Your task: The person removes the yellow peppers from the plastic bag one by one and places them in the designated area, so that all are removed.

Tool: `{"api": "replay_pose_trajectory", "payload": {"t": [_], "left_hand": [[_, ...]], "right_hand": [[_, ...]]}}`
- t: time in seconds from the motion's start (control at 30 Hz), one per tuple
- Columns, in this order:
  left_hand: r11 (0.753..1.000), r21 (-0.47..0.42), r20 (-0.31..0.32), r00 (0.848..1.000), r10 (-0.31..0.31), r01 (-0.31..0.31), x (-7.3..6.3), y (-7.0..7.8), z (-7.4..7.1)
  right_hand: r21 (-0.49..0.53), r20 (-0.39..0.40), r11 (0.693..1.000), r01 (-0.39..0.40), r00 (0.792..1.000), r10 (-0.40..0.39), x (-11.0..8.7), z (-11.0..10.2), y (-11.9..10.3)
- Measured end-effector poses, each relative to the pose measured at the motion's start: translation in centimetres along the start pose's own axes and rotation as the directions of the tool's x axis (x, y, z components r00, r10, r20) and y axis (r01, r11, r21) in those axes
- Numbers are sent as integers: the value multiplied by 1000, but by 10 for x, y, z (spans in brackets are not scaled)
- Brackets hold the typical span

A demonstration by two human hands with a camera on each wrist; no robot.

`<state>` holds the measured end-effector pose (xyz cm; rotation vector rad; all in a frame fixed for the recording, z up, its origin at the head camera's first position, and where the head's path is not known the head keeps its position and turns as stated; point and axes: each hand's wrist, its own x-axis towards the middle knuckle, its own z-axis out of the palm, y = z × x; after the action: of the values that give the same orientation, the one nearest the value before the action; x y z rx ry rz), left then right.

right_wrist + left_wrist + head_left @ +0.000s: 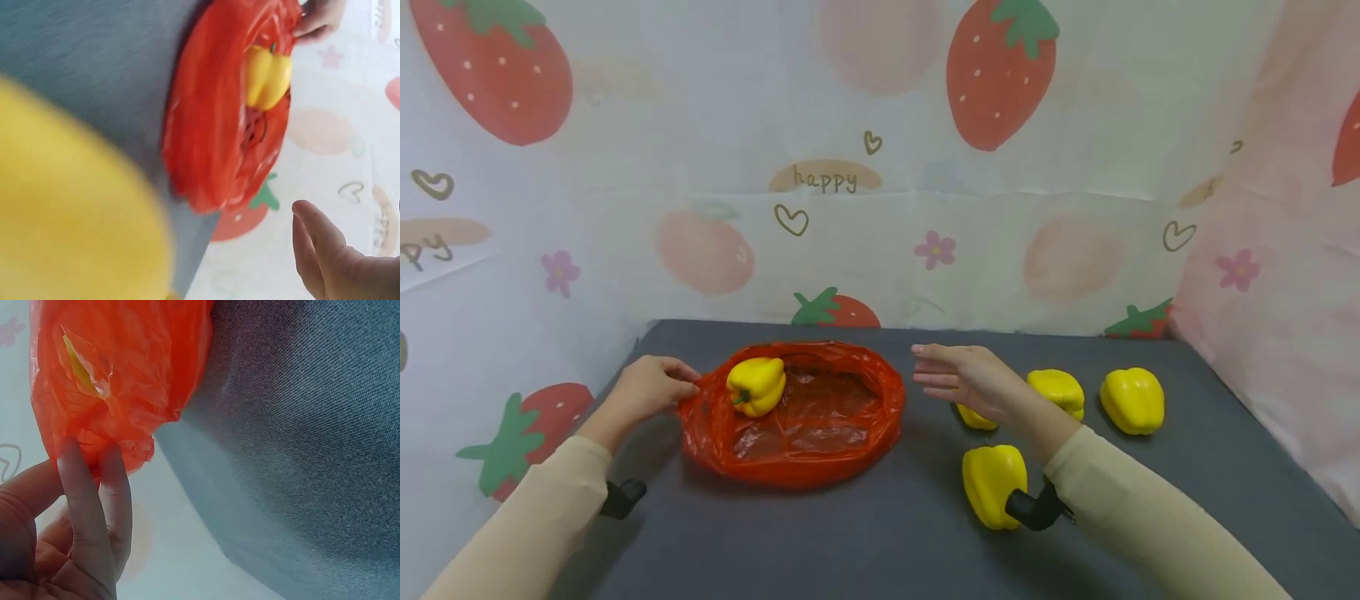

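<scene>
A red plastic bag lies on the dark table with its mouth spread wide. Inside it, at the left, sits a yellow bell pepper. My left hand pinches the bag's left edge between thumb and fingers; the left wrist view shows the fingertips on the red plastic. To the right of the bag, my right hand is held in the air with straight fingers and nothing in it. Below and behind that hand, a yellow bell pepper is partly hidden by it.
More yellow bell peppers stand to the right: one front pepper, partly covered by the black wrist mount, one back pepper and one far-right pepper. A strawberry-print cloth walls the table at the back and sides.
</scene>
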<state>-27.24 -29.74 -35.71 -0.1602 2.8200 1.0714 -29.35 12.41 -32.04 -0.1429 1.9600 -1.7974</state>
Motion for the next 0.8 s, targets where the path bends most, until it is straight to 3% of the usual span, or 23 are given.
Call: {"api": "replay_pose_trajectory", "payload": {"t": [0.4,0.8], "left_hand": [[1000,-17,-13,1000,-9,8,1,-2,0],[1000,-18,-20,1000,-11,11,2,-7,2]], "right_hand": [[50,59,999,-22,998,19,42,63,-9],[32,20,995,-92,996,91,81,113,4]]}}
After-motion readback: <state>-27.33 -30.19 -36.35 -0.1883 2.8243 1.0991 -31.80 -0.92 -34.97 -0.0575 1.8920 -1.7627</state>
